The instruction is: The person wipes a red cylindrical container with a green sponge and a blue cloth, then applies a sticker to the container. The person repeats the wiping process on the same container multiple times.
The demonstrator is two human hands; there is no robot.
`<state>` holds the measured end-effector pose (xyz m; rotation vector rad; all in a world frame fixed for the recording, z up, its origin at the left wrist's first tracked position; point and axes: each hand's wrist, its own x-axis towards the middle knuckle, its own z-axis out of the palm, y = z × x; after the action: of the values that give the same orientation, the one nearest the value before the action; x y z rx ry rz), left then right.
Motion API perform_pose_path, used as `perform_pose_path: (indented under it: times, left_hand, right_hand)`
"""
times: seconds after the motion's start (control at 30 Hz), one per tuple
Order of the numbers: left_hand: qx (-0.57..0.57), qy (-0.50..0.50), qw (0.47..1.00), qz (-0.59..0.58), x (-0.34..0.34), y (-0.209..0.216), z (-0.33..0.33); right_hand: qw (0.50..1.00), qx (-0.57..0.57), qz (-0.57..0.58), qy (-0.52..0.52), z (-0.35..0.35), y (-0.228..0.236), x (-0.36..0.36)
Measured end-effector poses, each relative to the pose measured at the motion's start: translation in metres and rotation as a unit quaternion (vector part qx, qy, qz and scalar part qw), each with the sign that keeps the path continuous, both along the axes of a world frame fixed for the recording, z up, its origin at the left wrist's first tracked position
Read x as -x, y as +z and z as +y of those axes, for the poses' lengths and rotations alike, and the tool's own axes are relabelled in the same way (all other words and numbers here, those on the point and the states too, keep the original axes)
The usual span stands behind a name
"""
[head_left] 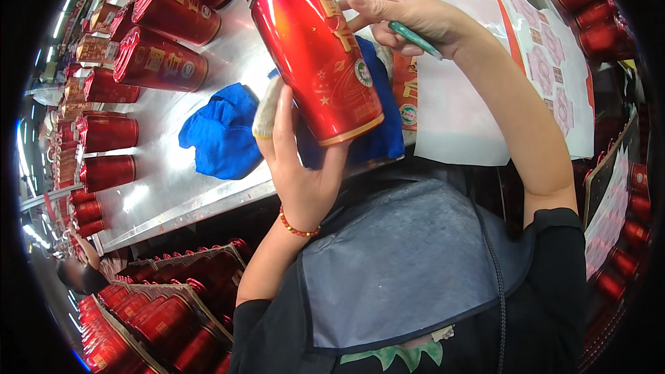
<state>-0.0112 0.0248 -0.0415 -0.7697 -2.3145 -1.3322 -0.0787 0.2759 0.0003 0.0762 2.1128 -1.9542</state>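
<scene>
A glossy red jar [322, 62], with gold lettering, a round badge and a gold band at its lower end, is held tilted above the metal table. My left hand [301, 176] supports it near the lower end, fingers along the side; a cream cloth cover [264, 114] is on one finger. My right hand [415, 21] is at the jar's upper right side, fingertips at the lettering. A slim green tool [414, 38] with a pointed end is held in its curled fingers. Its exact kind is unclear.
A crumpled blue cloth [223, 131] lies on the metal table [159, 197], another blue cloth [388, 107] behind the jar. Printed paper sheets [464, 90] lie to the right. Several red jars [161, 59] stand at the left, more on racks [166, 305] below. A person [83, 273] is far left.
</scene>
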Motion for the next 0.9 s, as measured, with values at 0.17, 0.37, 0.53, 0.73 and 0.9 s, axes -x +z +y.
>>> perform_pose_path:
  times: [0.17,0.37,0.53,0.73,0.9]
  left_hand:
    - [0.117,-0.07,0.977,0.165,-0.023,0.005,-0.03]
    - [0.092,-0.126,0.955,0.253,-0.005,0.011,-0.022]
    - [0.252,-0.119,0.923,0.265,-0.002,0.031,-0.016]
    - [0.127,-0.029,0.991,0.043,0.033,0.019,-0.003]
    - [-0.196,-0.137,0.965,-0.105,0.037,-0.006,-0.017]
  right_hand:
    - [0.996,0.041,-0.014,0.074,-0.01,-0.008,0.017]
    - [0.998,0.033,-0.007,0.06,-0.026,0.003,0.022]
    - [0.945,-0.301,0.058,0.116,-0.06,0.035,0.04]
    - [0.971,-0.231,-0.003,0.055,-0.034,0.03,0.062]
    - [0.993,-0.098,-0.038,0.056,-0.008,0.002,0.096]
